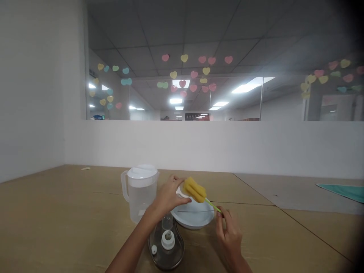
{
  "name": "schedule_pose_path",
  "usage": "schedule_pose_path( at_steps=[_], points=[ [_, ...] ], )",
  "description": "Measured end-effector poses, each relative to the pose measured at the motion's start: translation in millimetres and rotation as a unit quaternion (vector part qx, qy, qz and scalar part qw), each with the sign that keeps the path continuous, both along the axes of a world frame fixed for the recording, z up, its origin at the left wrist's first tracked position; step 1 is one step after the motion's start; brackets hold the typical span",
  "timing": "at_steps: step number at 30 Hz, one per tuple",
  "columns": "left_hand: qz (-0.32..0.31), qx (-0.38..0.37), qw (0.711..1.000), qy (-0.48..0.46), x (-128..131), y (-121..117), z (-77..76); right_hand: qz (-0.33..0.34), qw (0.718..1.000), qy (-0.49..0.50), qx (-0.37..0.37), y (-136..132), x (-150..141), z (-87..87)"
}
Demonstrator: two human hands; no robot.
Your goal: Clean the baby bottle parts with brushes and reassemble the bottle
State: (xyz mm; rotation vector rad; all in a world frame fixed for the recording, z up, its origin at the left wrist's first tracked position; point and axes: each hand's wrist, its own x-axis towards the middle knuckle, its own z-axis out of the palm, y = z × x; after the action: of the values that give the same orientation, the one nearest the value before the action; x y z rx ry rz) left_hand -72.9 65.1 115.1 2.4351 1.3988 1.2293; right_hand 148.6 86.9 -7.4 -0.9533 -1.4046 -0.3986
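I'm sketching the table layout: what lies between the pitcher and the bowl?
In the head view, the left hand reaches between pitcher and bowl, with a clear container just below its wrist.

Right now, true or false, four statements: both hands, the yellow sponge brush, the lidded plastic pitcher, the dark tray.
1. The right hand holds the yellow sponge brush by its green stick. True.
2. The lidded plastic pitcher stands right of the round white bowl. False: left of it.
3. A white ring-shaped collar rests on the dark tray. True.
4. The left hand holds the pitcher's handle. False: it's raised beside the sponge head.
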Motion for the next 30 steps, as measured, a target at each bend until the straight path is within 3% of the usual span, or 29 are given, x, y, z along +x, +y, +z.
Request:
schedule_pose_path(
  at_steps=[3, 7, 11, 14, 17, 22, 25, 30],
  points=[
    [0.057, 0.057, 0.996, 0.046, -9, 8, -1.5, -0.053, 0.992, -0.077, 0.079, 2, 1, 2.9],
    [0.101, 0.112, 0.977, 0.152, -11, 10, -2.4, -0.095, 0.979, -0.140, 0.113, 5, 9, 4.9],
    [0.106, 0.136, 0.947, 0.270, 4, 8, -8.3, -0.118, 0.970, -0.177, 0.117, 4, 10, 4.6],
    [0.073, 0.132, 0.934, 0.323, 22, 7, -17.7, -0.122, 0.965, -0.204, 0.111, 1, 2, 4.6],
    [0.047, 0.116, 0.933, 0.337, 32, 10, -25.1, -0.114, 0.965, -0.214, 0.102, -1, -4, 5.4],
    [0.091, 0.084, 0.952, 0.278, 22, 19, -26.1, -0.142, 0.963, -0.211, 0.087, 5, 11, 6.5],
    [0.113, 0.068, 0.959, 0.252, 11, 25, -27.1, -0.172, 0.965, -0.195, 0.021, 12, 27, 2.6],
    [0.113, 0.015, 0.974, 0.198, 5, 29, -31.4, -0.195, 0.961, -0.072, -0.180, 19, 41, -8.2]
  ],
)
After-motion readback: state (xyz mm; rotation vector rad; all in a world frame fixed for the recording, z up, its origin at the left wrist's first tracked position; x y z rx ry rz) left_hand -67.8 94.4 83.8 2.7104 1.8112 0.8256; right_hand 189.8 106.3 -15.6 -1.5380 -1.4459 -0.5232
